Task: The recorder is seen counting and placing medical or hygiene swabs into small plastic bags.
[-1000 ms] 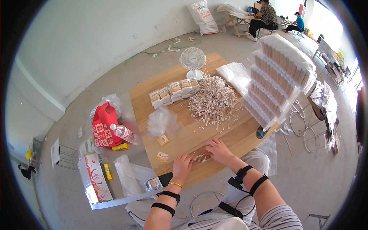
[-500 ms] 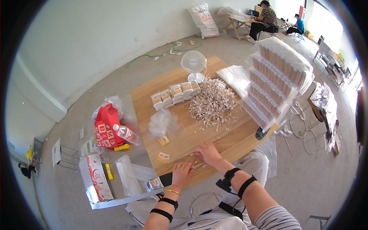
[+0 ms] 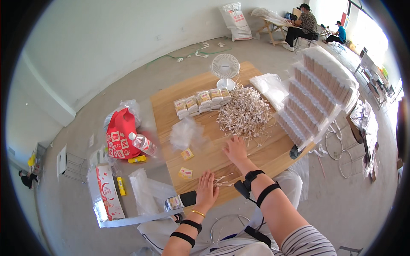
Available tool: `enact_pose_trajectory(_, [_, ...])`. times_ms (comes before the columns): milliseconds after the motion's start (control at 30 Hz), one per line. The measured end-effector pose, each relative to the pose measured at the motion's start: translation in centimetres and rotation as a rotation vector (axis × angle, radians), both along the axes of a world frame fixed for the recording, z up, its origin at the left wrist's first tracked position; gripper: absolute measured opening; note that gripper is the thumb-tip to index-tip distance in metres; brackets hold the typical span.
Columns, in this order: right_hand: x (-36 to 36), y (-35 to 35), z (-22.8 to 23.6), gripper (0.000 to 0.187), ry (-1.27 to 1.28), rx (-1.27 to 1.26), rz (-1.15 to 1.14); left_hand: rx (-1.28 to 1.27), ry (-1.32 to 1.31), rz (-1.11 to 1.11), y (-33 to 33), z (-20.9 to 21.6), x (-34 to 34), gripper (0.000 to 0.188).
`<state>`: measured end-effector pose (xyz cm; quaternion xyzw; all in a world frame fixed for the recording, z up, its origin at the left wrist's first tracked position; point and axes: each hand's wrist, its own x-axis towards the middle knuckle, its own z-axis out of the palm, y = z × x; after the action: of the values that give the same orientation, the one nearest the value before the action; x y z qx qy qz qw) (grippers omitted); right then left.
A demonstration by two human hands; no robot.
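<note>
My left hand [image 3: 207,190] lies with its fingers stretched out on the wooden table [image 3: 171,158], close to the near edge. A few loose cotton swabs [image 3: 223,183] lie beside it, by its thumb side. My right hand [image 3: 235,150], fingers apart, reaches to the near side of a large heap of cotton swabs [image 3: 244,110]. Left of the hands are two small yellow-and-white cards [image 3: 186,154] and a stack of clear plastic bags [image 3: 184,133]. Filled swab packs [image 3: 204,99] stand in a row behind the bags. A black holder with a swab pack [image 3: 174,202] sits next to my left wrist.
A white fan [image 3: 225,68] stands at the far edge. Bundled swabs in plastic [image 3: 316,91] rise at the right. On the left are a red bag [image 3: 121,136], a water bottle [image 3: 143,144] and a box [image 3: 109,190]. Two people [image 3: 305,23] sit at far tables.
My right hand has moved away from the near edge, forward to the swab heap. My left hand has flattened beside the loose swabs. The view has shifted slightly.
</note>
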<state>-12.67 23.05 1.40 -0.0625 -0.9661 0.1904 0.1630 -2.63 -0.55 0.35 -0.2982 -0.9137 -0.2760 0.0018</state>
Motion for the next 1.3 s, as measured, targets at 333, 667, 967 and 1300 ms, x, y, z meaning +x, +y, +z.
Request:
enact_pose_trajectory(333, [5.4, -2.2, -2.2, 0.013, 0.009, -0.192, 0.308, 0.255, -0.140, 0.052, 0.0, 0.9, 1.4, 0.070])
enact_pose_trajectory(667, [5.9, -0.4, 1.2, 0.028, 0.023, -0.072, 0.403, -0.097, 0.031, -0.002, 0.4, 0.6, 0.8, 0.065])
enact_pose_trajectory(967, [6.2, 2.5, 0.1, 0.008, -0.062, -0.121, 0.333, -0.051, 0.010, -0.002, -0.1, 0.6, 0.8, 0.063])
enact_pose_trajectory(1300, [8.0, -4.7, -0.8, 0.010, 0.007, -0.295, 0.443, 0.045, 0.000, 0.009, 0.1, 0.2, 0.7, 0.073])
